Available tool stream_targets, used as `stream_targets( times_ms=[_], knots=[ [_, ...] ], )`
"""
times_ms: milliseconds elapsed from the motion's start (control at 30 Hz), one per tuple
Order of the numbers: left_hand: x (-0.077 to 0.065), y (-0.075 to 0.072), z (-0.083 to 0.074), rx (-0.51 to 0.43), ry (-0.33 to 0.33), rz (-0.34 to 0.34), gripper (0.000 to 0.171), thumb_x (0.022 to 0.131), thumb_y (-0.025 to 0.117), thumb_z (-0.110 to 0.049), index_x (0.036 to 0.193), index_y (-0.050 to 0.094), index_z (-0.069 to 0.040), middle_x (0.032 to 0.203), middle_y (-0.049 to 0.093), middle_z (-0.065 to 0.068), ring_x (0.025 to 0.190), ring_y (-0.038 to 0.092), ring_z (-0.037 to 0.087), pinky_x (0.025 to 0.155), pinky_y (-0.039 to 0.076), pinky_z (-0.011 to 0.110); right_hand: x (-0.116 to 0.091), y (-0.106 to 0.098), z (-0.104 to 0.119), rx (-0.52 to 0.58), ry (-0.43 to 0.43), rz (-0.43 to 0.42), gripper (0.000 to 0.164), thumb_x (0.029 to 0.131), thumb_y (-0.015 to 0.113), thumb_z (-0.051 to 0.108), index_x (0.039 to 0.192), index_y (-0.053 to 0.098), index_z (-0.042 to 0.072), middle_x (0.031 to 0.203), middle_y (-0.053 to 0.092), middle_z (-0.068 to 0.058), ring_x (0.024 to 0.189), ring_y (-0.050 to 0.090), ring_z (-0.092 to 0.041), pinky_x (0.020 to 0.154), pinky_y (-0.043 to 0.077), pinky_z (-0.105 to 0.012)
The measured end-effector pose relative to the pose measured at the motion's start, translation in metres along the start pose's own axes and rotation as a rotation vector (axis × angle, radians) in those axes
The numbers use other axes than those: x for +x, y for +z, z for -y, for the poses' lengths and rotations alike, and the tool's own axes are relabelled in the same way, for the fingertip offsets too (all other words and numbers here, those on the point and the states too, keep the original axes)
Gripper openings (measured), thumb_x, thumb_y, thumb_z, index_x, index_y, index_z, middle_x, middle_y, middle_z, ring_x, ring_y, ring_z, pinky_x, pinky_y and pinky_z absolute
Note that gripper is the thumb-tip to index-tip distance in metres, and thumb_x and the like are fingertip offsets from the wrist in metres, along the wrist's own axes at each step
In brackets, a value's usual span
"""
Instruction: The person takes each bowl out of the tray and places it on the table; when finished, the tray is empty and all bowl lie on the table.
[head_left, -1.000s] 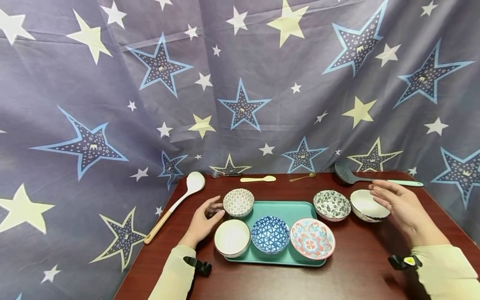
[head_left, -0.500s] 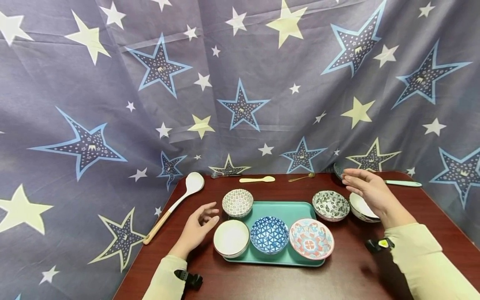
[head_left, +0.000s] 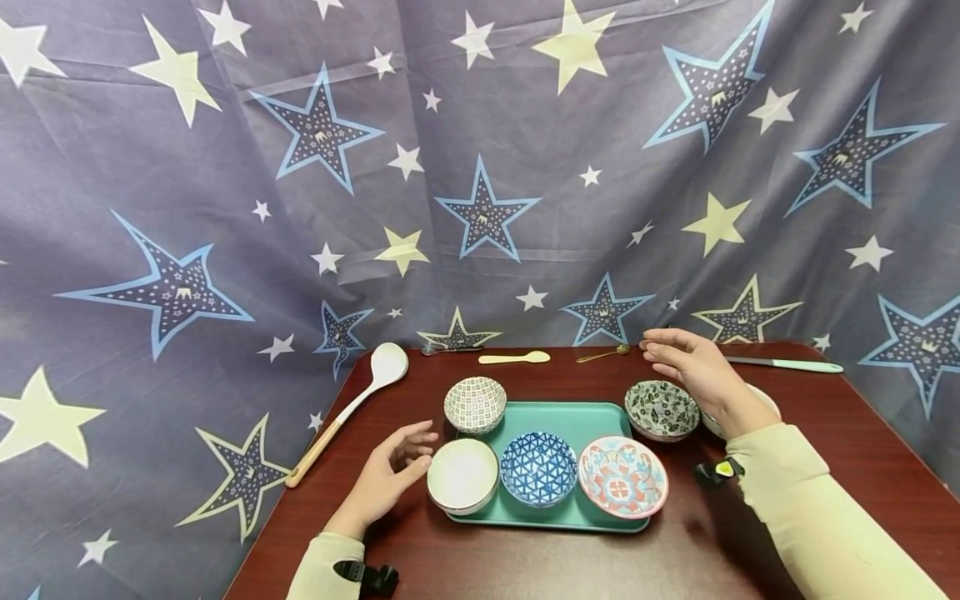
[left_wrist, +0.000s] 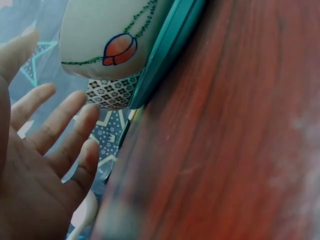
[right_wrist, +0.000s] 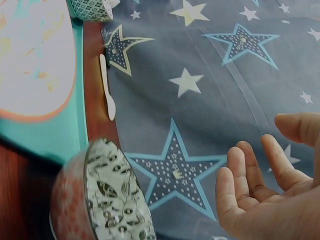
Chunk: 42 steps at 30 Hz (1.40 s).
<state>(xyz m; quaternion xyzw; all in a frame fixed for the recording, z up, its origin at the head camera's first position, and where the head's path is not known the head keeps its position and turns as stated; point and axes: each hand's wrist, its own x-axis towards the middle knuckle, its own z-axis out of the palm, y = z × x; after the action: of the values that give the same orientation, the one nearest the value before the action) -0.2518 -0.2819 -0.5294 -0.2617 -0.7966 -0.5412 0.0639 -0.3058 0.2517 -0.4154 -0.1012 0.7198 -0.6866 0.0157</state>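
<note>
My left hand [head_left: 386,475] hovers at the left of the tray with loosely bent fingers, holding nothing; a cream bowl [head_left: 462,476] is nearest to it. In the left wrist view that bowl shows a red tulip on its outside. Over on the right, my right hand [head_left: 693,371] is raised above the black-and-white leaf-patterned bowl [head_left: 662,411], its fingers relaxed and holding nothing. The wrist and hand partly cover a white bowl [head_left: 763,402] behind. On the teal tray [head_left: 570,521] stand a blue patterned bowl [head_left: 540,469], a pink floral bowl [head_left: 623,477] and a small checked bowl [head_left: 476,406].
A white ladle [head_left: 389,365] with a wooden handle lies along the left edge. Across the back lie a yellow spoon [head_left: 515,358], a small gold spoon [head_left: 603,354] and a small clear-headed spoon [head_left: 442,351]. A mint-handled utensil [head_left: 806,366] lies back right, its head hidden.
My right hand has moved left, from beside the white bowl to above the leaf-patterned bowl. The left hand has drawn back slightly to the left and down. The bowls have stayed put.
</note>
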Motion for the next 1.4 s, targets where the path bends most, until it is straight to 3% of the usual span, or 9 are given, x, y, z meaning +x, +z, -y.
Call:
stream_targets(
  times_ms=[233, 333, 533, 833, 967, 1100, 1400],
  knots=[
    [-0.006, -0.002, 0.001, -0.069, 0.023, 0.109, 0.059, 0.099, 0.069, -0.002, 0.154, 0.05, -0.01, 0.14, 0.062, 0.022, 0.119, 0.065, 0.031, 0.092, 0.054, 0.035, 0.014, 0.018, -0.001, -0.019, 0.007, 0.028, 0.05, 0.108, 0.061, 0.025, 0.148, 0.049, -0.002, 0.121, 0.068, 0.008, 0.111, 0.066, -0.004, 0.098, 0.052, -0.025],
    [-0.007, -0.003, 0.0, -0.091, 0.008, 0.153, 0.063, 0.097, 0.07, -0.002, 0.155, 0.048, -0.011, 0.143, 0.061, 0.017, 0.122, 0.064, 0.028, 0.092, 0.054, 0.036, 0.019, 0.025, 0.0, -0.008, 0.007, 0.039, 0.052, 0.108, 0.061, 0.023, 0.15, 0.047, -0.006, 0.118, 0.069, 0.009, 0.11, 0.066, -0.005, 0.099, 0.052, -0.026],
    [-0.008, -0.002, -0.001, -0.121, 0.002, 0.222, 0.072, 0.092, 0.076, -0.005, 0.157, 0.046, -0.01, 0.145, 0.06, 0.01, 0.123, 0.063, 0.029, 0.092, 0.054, 0.038, 0.031, 0.041, 0.002, -0.012, 0.039, 0.05, 0.052, 0.108, 0.061, 0.023, 0.15, 0.048, -0.004, 0.132, 0.065, -0.004, 0.111, 0.066, -0.006, 0.101, 0.051, -0.028],
    [-0.008, -0.001, 0.002, -0.108, -0.014, 0.248, 0.087, 0.083, 0.086, -0.008, 0.159, 0.043, -0.009, 0.144, 0.061, 0.009, 0.122, 0.063, 0.027, 0.092, 0.053, 0.036, 0.044, 0.064, 0.003, -0.009, 0.043, 0.064, 0.047, 0.108, 0.06, 0.019, 0.148, 0.051, -0.004, 0.139, 0.06, -0.018, 0.109, 0.067, -0.009, 0.102, 0.052, -0.032],
    [-0.008, 0.0, 0.002, -0.087, -0.022, 0.245, 0.089, 0.082, 0.088, -0.01, 0.158, 0.042, -0.004, 0.142, 0.062, 0.009, 0.119, 0.064, 0.026, 0.091, 0.053, 0.036, 0.048, 0.071, 0.003, 0.006, 0.051, 0.073, 0.046, 0.107, 0.061, 0.017, 0.146, 0.052, -0.006, 0.144, 0.053, -0.026, 0.109, 0.067, -0.011, 0.098, 0.052, -0.028],
    [-0.008, 0.001, 0.003, -0.055, -0.031, 0.24, 0.09, 0.081, 0.089, -0.012, 0.157, 0.043, -0.004, 0.14, 0.063, 0.008, 0.116, 0.064, 0.025, 0.089, 0.053, 0.036, 0.052, 0.077, 0.002, 0.011, 0.057, 0.085, 0.045, 0.107, 0.061, 0.017, 0.146, 0.053, -0.006, 0.145, 0.053, -0.027, 0.11, 0.066, -0.013, 0.097, 0.053, -0.028],
    [-0.009, 0.002, 0.003, -0.06, -0.038, 0.243, 0.087, 0.081, 0.089, -0.012, 0.156, 0.046, -0.006, 0.134, 0.065, 0.009, 0.108, 0.066, 0.026, 0.088, 0.055, 0.035, 0.058, 0.092, 0.0, -0.011, 0.076, 0.11, 0.043, 0.107, 0.061, 0.017, 0.145, 0.055, -0.002, 0.147, 0.054, -0.027, 0.123, 0.062, -0.028, 0.109, 0.047, -0.044]
  ],
)
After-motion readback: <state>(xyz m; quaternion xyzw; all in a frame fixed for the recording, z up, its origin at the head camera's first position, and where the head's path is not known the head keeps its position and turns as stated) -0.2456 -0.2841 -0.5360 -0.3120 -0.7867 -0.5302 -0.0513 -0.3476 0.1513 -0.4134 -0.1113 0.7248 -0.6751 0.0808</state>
